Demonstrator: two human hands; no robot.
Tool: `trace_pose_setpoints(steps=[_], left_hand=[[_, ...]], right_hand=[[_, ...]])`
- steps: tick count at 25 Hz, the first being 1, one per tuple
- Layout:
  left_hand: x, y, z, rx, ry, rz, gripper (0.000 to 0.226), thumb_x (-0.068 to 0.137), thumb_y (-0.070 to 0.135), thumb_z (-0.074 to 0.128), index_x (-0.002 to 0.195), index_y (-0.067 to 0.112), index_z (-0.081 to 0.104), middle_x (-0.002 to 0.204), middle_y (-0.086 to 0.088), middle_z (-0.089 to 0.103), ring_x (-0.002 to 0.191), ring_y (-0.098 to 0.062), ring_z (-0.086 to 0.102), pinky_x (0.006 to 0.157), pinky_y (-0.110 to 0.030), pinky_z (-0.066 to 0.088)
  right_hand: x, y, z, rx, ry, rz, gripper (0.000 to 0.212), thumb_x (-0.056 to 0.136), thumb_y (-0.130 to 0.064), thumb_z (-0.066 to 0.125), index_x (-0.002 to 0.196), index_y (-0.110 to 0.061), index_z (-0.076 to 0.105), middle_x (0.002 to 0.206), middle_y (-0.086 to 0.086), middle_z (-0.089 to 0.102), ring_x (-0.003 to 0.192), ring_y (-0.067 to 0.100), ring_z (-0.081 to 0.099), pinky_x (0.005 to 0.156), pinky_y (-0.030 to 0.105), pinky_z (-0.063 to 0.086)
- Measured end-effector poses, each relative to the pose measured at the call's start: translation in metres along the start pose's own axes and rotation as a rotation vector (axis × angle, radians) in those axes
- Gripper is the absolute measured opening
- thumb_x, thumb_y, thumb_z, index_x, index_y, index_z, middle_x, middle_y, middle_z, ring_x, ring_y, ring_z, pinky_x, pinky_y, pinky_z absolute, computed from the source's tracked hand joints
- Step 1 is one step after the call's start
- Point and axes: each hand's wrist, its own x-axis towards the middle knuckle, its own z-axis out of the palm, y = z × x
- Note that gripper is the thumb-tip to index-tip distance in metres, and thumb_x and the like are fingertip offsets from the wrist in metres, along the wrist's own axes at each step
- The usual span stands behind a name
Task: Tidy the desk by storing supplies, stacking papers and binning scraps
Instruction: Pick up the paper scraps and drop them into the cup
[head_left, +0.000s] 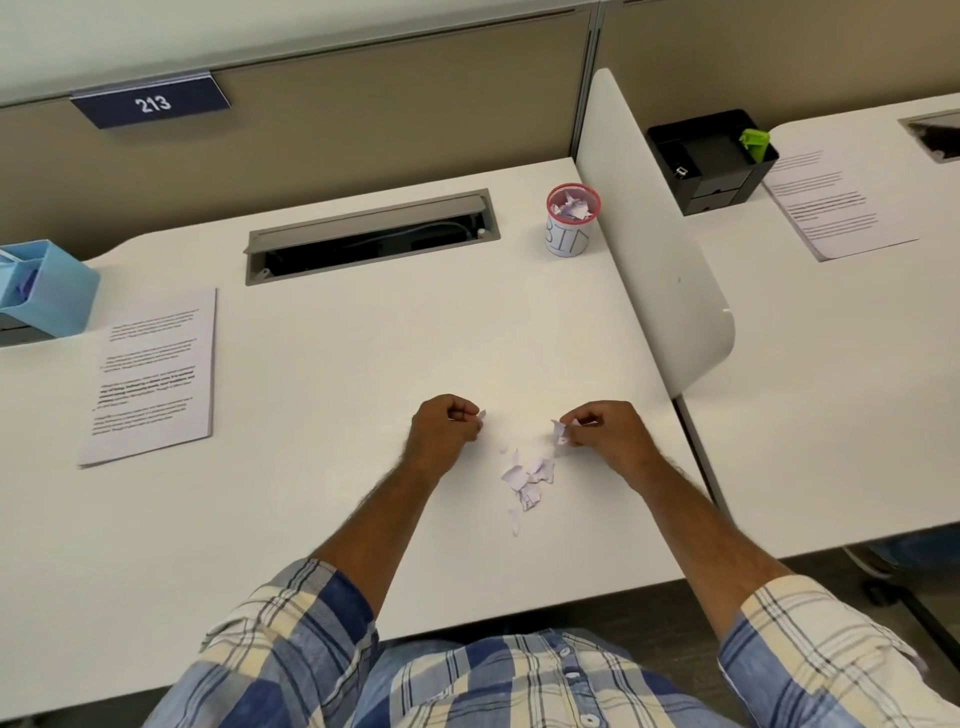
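Both forearms reach up the frame from the rolled plaid sleeves at the bottom, converging slightly over the white desk (322, 519). The left hand (445, 427) sits knuckles-up just left of centre, its fingers curled tight and pinching a small paper scrap (482, 414) that pokes out toward the right. The right hand (605, 427) mirrors it on the other side – fingers bunched and pinching another torn scrap (559, 432), which hangs leftward and down from the fingertips. The hands are apart, with bare desk between them.

Below and between the hands lies a loose pile of paper scraps (527, 480) on the desk, strung out roughly top to bottom of the frame, with one stray sliver at its lower end.

A small cup labelled BIN (569, 234), red-rimmed and holding scraps, stands upright in the upper centre-right, beside the white divider panel (649, 249). A stack of printed papers (150, 374) lies at the left, its long axis running up the frame, tilted slightly right. A blue organiser (47, 291) sits at the far left edge.
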Motion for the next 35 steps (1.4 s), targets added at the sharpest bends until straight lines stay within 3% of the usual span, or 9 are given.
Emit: trace_pose_setpoints(steps=[5, 10, 15, 21, 23, 25, 29, 32, 35], left_hand=[[0.014, 0.024, -0.011, -0.084, -0.006, 0.036, 0.014, 0.079, -0.003, 0.074, 0.09, 0.005, 0.073, 0.076, -0.005, 0.071, 0.067, -0.017, 0.065, 0.074, -0.03, 0.055], [0.036, 0.065, -0.006, -0.04, -0.008, 0.124, 0.013, 0.082, -0.004, 0.07, 0.091, 0.004, 0.072, 0.073, -0.002, 0.071, 0.065, 0.0, 0.068, 0.067, -0.013, 0.05], [0.074, 0.123, 0.005, 0.003, -0.037, 0.214, 0.012, 0.082, -0.002, 0.072, 0.091, 0.006, 0.073, 0.077, -0.003, 0.073, 0.066, -0.01, 0.067, 0.064, -0.013, 0.051], [0.129, 0.184, 0.024, 0.101, -0.077, 0.347, 0.01, 0.085, 0.0, 0.074, 0.091, 0.009, 0.073, 0.08, -0.003, 0.075, 0.065, -0.009, 0.069, 0.064, -0.015, 0.053], [0.149, 0.202, 0.029, 0.116, -0.09, 0.372, 0.01, 0.085, 0.0, 0.074, 0.092, 0.008, 0.073, 0.081, -0.006, 0.075, 0.065, -0.011, 0.069, 0.066, -0.021, 0.056], [0.167, 0.219, 0.034, 0.128, -0.093, 0.387, 0.01, 0.085, 0.001, 0.075, 0.091, 0.008, 0.073, 0.085, -0.01, 0.076, 0.068, -0.015, 0.069, 0.071, -0.029, 0.057], [0.205, 0.247, 0.045, 0.128, -0.08, 0.419, 0.013, 0.084, 0.001, 0.075, 0.091, 0.011, 0.073, 0.084, -0.002, 0.074, 0.072, -0.013, 0.068, 0.068, -0.019, 0.054], [0.227, 0.262, 0.061, 0.157, -0.064, 0.424, 0.016, 0.083, 0.0, 0.075, 0.09, 0.014, 0.074, 0.082, 0.007, 0.072, 0.077, -0.012, 0.068, 0.07, -0.021, 0.056], [0.246, 0.271, 0.079, 0.219, -0.06, 0.452, 0.015, 0.082, 0.0, 0.074, 0.092, 0.01, 0.075, 0.088, 0.002, 0.073, 0.079, -0.012, 0.067, 0.065, -0.012, 0.052]], right_hand=[[0.019, -0.02, -0.009, 0.348, 0.028, 0.024, 0.017, 0.08, -0.006, 0.084, 0.093, 0.002, 0.077, 0.09, 0.019, 0.075, 0.081, 0.022, 0.071, 0.084, 0.03, 0.06], [0.048, -0.062, -0.01, 0.609, -0.001, 0.032, 0.022, 0.086, -0.001, 0.077, 0.105, 0.008, 0.071, 0.094, 0.013, 0.074, 0.086, 0.019, 0.07, 0.084, 0.024, 0.059], [0.091, -0.108, -0.014, 0.666, 0.031, -0.004, 0.015, 0.088, 0.001, 0.075, 0.101, 0.004, 0.071, 0.093, 0.009, 0.076, 0.082, 0.015, 0.071, 0.08, 0.022, 0.058], [0.153, -0.153, -0.028, 0.663, 0.145, -0.05, 0.01, 0.087, 0.006, 0.072, 0.091, -0.003, 0.072, 0.092, 0.012, 0.073, 0.082, 0.022, 0.069, 0.079, 0.027, 0.058], [0.175, -0.163, -0.034, 0.652, 0.186, -0.052, 0.012, 0.086, 0.007, 0.072, 0.087, -0.005, 0.072, 0.09, 0.011, 0.073, 0.083, 0.025, 0.068, 0.081, 0.03, 0.057], [0.198, -0.17, -0.04, 0.601, 0.252, -0.065, 0.011, 0.084, 0.001, 0.077, 0.083, -0.01, 0.075, 0.087, 0.008, 0.075, 0.083, 0.025, 0.069, 0.086, 0.035, 0.057], [0.24, -0.182, -0.049, 0.189, 0.401, -0.124, 0.008, 0.081, -0.019, 0.083, 0.085, -0.019, 0.077, 0.096, 0.006, 0.077, 0.091, 0.024, 0.073, 0.087, 0.036, 0.061], [0.263, -0.194, -0.06, -0.094, 0.434, -0.203, 0.012, 0.087, -0.019, 0.078, 0.095, -0.011, 0.077, 0.098, 0.004, 0.076, 0.087, 0.021, 0.072, 0.082, 0.036, 0.062], [0.277, -0.196, -0.068, -0.326, 0.459, -0.251, 0.016, 0.092, -0.016, 0.072, 0.104, -0.007, 0.076, 0.103, 0.009, 0.076, 0.091, 0.026, 0.072, 0.085, 0.04, 0.063]])
